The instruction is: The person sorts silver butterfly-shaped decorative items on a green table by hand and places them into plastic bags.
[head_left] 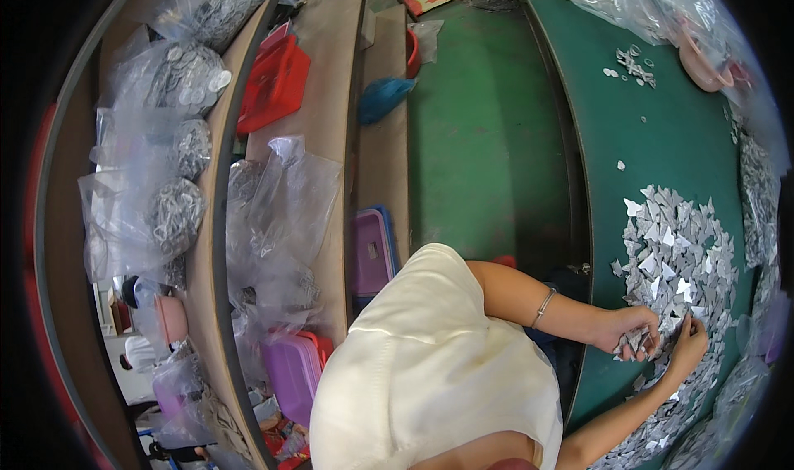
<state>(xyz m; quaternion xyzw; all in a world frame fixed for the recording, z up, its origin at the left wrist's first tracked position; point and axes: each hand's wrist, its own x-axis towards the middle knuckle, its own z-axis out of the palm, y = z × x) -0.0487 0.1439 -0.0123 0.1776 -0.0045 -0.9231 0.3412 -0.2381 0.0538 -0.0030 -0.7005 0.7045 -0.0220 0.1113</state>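
My left hand point(635, 333), with a bangle point(543, 307) on its forearm, is curled palm up around several small grey flat pieces point(635, 340). Close beside it, my right hand point(689, 344) has its fingertips drawn together over the heap; what they pinch is too small to make out. A bright silvery piece point(699, 311) lies by those fingertips. Both hands are over a wide spread of angular, grey, metallic-looking pieces point(662, 238) on the green tabletop point(612, 139).
Small rings and pieces point(635, 69) lie at the table's far end, near a pink basket point(701, 63). Clear bags line the right side. Shelves hold a red basket point(275, 81), purple trays point(291, 379) and filled plastic bags point(186, 77). A green floor point(471, 139) lies between.
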